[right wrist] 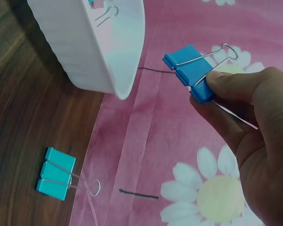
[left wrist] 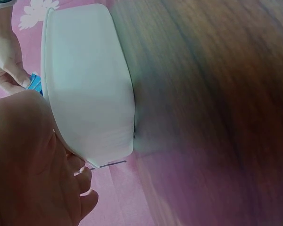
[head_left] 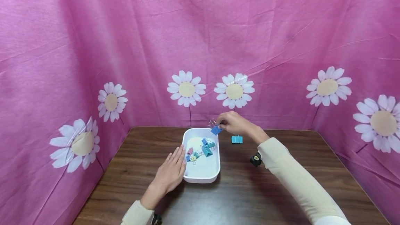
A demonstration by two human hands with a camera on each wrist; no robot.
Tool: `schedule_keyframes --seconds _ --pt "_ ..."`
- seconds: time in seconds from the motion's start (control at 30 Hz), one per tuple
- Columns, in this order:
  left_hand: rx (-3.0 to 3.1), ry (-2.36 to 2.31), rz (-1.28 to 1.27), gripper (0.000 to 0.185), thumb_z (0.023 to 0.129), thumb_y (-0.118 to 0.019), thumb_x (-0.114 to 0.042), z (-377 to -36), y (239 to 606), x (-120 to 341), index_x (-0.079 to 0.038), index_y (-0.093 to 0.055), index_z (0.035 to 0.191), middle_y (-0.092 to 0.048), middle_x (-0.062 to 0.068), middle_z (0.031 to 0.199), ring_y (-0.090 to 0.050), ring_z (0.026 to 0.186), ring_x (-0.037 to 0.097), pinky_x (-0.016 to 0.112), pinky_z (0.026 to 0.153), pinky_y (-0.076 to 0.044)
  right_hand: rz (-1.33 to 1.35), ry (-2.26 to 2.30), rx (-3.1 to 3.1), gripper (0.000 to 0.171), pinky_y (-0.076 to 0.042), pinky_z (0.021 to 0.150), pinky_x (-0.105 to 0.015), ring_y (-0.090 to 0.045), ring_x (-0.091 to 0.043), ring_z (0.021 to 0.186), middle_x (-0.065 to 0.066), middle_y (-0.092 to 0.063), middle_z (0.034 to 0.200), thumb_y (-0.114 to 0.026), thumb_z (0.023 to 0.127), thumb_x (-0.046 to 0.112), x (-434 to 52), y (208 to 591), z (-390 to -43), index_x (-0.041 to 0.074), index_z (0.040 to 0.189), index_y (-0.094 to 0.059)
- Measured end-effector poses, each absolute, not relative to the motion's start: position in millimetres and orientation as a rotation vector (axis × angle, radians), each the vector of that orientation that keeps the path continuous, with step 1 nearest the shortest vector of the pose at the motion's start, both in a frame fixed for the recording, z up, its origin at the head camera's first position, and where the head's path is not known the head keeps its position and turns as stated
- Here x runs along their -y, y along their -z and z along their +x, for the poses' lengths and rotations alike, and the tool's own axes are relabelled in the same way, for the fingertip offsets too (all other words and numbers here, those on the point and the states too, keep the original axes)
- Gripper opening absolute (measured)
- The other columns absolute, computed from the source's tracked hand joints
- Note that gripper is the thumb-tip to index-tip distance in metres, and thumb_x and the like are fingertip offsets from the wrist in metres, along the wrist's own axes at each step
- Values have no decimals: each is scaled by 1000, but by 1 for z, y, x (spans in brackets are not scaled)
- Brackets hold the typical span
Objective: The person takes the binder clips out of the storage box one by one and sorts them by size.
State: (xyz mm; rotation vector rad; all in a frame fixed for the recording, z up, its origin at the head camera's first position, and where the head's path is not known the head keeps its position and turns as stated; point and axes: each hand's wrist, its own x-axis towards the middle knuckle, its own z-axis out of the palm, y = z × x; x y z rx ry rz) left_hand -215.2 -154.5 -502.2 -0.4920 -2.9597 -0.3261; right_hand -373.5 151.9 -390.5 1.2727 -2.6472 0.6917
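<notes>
Resting flat against the left wall of the tray [head_left: 215,155], the left hand [head_left: 170,173] is laid with straight, close-set fingers, and the tray seems to be steadied by it on the table [head_left: 250,197]. Inside the tray a small heap of clips [head_left: 201,148] in pink, blue and teal is gathered toward its far half. Just beyond the tray's far right corner, a blue clip [right wrist: 191,70] is pinched between thumb and fingers of the right hand [head_left: 234,122] and held in the air above the table edge; its wire handles are spread out. The step in hand is judged to be the carrying of this clip between tray and table, though which way cannot be told from the pictures. Whichever move is meant, a clean pass over the tray's rim is called for, and the grip must be kept on the clip's body so the handles are not snagged. Further right, a teal clip [head_left: 236,139] is lying on the table, apart from the tray. Little is placed in the way save the rim itself and the pink cloth [head_left: 281,44] hung close behind.
</notes>
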Motion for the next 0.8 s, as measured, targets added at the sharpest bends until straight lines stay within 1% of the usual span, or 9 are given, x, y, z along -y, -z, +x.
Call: schedule_keyframes --seconds 0.2,0.4,0.6,0.8 --pt "2956 306 -507 57 115 -38 -28 -215 501 155 1 -37 164 -27 14 176 -29 163 32 51 134 -29 1212 -734 2621 10 -67 88 -41 -79 -25 95 -7 -81 100 -75 96 1 -172 393 -374 5 103 -81" --pt "2952 290 -519 57 115 -37 -27 -215 502 155 2 -36 164 -28 15 176 -29 163 32 50 134 -29 1130 -767 2611 12 -66 83 -42 -78 -23 90 -8 -82 99 -77 93 0 -194 399 -371 4 104 -82" --pt "2942 296 -512 57 115 -38 -26 -215 503 155 2 -37 163 -29 15 176 -29 163 32 49 134 -29 1010 -839 2644 13 -67 84 -40 -78 -24 93 -9 -82 102 -76 94 -1 -217 408 -369 4 105 -82" --pt "2939 310 -506 56 115 -39 -26 -215 503 154 3 -37 163 -29 15 176 -29 163 32 49 133 -30 929 -872 2674 14 -67 85 -42 -78 -26 96 -11 -81 106 -74 96 0 -239 414 -368 4 107 -82"
